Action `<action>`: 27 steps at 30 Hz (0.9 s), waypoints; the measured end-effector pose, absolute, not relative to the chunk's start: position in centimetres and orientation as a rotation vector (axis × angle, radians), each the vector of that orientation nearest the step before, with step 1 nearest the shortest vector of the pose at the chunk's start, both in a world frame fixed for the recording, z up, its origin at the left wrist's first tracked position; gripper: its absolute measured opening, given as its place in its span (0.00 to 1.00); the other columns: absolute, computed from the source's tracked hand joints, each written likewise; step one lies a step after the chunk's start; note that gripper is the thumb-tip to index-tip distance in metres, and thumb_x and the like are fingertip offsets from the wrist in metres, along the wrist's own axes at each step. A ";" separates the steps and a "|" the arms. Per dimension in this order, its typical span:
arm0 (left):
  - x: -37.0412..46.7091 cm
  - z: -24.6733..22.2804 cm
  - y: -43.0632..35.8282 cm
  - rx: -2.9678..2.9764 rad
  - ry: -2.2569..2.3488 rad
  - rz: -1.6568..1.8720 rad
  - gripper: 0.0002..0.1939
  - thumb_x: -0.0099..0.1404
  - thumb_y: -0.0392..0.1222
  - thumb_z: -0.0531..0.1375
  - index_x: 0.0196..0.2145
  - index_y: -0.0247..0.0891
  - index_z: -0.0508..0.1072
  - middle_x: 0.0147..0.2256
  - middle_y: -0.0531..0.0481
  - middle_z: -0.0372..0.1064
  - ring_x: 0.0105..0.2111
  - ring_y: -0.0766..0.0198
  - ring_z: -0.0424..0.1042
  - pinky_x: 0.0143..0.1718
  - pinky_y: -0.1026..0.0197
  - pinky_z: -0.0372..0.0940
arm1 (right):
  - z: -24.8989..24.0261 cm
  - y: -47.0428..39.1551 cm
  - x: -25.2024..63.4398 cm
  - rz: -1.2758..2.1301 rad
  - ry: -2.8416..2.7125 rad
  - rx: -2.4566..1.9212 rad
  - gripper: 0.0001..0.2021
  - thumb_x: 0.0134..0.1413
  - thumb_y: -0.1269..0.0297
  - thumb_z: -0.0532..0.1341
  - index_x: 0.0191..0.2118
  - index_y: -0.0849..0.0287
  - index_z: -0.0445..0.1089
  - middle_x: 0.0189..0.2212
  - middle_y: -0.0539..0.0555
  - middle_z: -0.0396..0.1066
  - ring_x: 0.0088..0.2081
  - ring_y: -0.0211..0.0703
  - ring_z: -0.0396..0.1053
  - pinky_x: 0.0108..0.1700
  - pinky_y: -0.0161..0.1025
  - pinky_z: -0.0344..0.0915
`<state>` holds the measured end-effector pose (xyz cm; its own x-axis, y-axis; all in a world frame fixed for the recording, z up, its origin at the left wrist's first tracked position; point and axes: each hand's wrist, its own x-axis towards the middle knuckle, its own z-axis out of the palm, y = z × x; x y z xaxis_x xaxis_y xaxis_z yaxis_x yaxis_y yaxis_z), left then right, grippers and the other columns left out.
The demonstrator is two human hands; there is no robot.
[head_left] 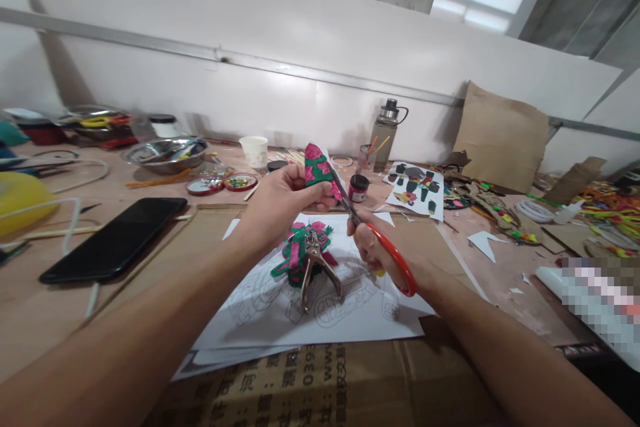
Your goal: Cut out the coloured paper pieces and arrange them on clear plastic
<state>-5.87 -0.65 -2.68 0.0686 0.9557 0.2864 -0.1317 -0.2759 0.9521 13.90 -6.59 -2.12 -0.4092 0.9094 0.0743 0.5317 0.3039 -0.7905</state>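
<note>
Between the thumb and fingers of my left hand (pixel 295 190) is a pink and green painted paper cutout (pixel 316 163), held up above the table. My right hand (pixel 373 240) grips red-handled scissors (pixel 395 260), whose blades meet the right edge of the cutout. Below both hands, a metal hole punch (pixel 314 257) lies on a pile of pink and green painted cutouts (pixel 295 253). These rest on white sheets with pencil drawings (pixel 350 320), which lie over brown cardboard (pixel 280 387).
A black phone (pixel 115 237) lies at left. Behind are a metal bowl (pixel 167 152), a white paper cup (pixel 254 151), a paint jar (pixel 359 188) and a bottle (pixel 385 137). A printed picture sheet (pixel 415 190) and coloured cords (pixel 613 210) are at right.
</note>
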 end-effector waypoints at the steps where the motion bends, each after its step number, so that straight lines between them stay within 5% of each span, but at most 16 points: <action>1: -5.9 -2.7 -0.6 1.358 0.902 1.405 0.09 0.53 0.41 0.72 0.30 0.38 0.76 0.28 0.48 0.78 0.28 0.60 0.78 0.34 0.59 0.75 | -2.1 -6.6 14.0 0.945 -2.072 -1.256 0.19 0.67 0.48 0.47 0.29 0.54 0.55 0.21 0.46 0.58 0.23 0.37 0.56 0.28 0.36 0.56; 27: -5.9 -2.5 -0.7 1.334 0.898 1.380 0.06 0.52 0.36 0.70 0.29 0.37 0.76 0.29 0.47 0.79 0.29 0.60 0.78 0.35 0.61 0.75 | -1.9 -6.9 14.2 0.954 -2.121 -1.218 0.22 0.65 0.42 0.43 0.29 0.54 0.54 0.22 0.46 0.56 0.24 0.37 0.56 0.28 0.36 0.55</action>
<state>-5.93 -0.69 -2.49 0.0817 0.9616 0.2622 -0.1497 -0.2482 0.9571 14.19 -6.89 -1.88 -0.4670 0.8803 0.0838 0.5215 0.3507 -0.7778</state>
